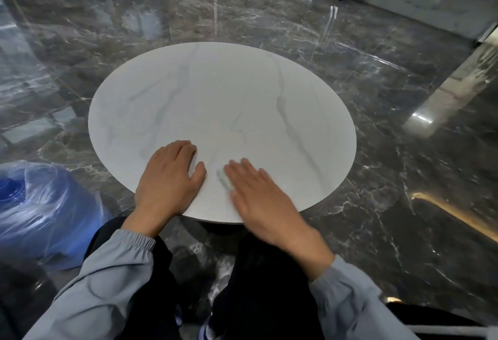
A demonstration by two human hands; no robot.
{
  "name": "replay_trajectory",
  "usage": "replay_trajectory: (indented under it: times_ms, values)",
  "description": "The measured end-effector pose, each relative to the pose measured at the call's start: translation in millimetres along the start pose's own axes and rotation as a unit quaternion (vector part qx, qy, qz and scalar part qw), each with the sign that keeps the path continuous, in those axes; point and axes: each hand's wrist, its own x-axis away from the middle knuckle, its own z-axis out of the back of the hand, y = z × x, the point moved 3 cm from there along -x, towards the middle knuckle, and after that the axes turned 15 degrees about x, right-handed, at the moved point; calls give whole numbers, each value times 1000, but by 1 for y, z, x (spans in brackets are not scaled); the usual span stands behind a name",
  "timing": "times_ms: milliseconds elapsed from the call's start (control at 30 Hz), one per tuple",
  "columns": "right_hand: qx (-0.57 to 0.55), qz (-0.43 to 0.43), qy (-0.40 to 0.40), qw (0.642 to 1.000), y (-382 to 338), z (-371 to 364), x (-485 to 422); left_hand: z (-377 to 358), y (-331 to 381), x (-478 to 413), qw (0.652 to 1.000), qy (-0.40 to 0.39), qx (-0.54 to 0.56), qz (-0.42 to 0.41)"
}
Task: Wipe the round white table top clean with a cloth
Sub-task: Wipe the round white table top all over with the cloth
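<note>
Pale cloth [223,178] lies pressed beneath straight, flat fingers [241,171] of the right hand [260,199].

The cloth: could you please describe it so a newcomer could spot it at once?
Start at the round white table top on the dark marble floor, then go to its near edge, where two hands lie flat. The cloth is the pale greenish strip peeking from under the right hand; none shows by the left hand.

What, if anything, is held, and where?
Nothing gripped: right hand presses the cloth flat under straight fingers; left hand rests on the table top.
</note>
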Motion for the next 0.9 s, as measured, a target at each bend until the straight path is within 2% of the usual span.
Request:
replay_trajectory:
  times_ms: [67, 200, 367, 467, 600, 700, 800, 900]
  values:
    - [-8, -64, -16, 998, 55, -2, -5, 1, 1, 0, 1000, 3, 3, 3]
    - [-30, -220, 2, 975, 158, 9, 9, 0, 1, 1, 1000, 2, -1, 3]
    - [-41, -320, 12, 947, 229, 2, 2, 0, 2, 0, 1000, 2, -1, 5]
    - [-14, -334, 2, 942, 235, -3, -11, -1, 2, 0, 1000, 2, -5, 2]
    - [-24, -231, -7, 973, 168, 5, -28, -1, 2, -1, 1000, 10, -7, -2]
    - [-8, -79, -11, 997, 72, 1, -34, -1, 2, -2, 1000, 13, 1, 2]
    - [11, 50, 14, 999, -12, -3, -17, -2, -1, -1, 1000, 14, 5, 4]
    - [1, 92, 9, 996, -18, 0, -1, -1, -2, -2, 1000, 14, 18, 10]
